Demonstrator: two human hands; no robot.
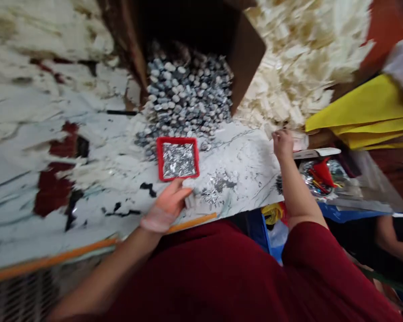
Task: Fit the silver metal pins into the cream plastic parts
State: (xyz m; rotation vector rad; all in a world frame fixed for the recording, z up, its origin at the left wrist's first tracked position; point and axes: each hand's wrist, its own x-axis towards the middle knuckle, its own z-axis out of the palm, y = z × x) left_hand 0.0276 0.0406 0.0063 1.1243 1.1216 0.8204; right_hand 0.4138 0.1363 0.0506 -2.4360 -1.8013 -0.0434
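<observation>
On the white table [242, 156], the left hand [166, 206] lies open by the red tray [177, 139], and I cannot tell if the curled right hand [282, 144] grips anything.

At twelve o'clock, a matt brown cardboard box [246, 58] holds dull grey metal pieces [184, 89], above a smooth, glossy white marbled tabletop [248, 156]. Mid-frame, a shiny red plastic tray [159, 156] holds bright silvery metal slivers [178, 160]; matt maroon cloth shirt [204, 277] fills six o'clock.

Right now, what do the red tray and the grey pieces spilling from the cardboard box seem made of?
The red tray looks like moulded plastic, with a smooth, even, slightly shiny rim. The heaped pieces look like metal, perhaps plated, given bright highlights on rounded tops, though blur leaves that open.
</observation>
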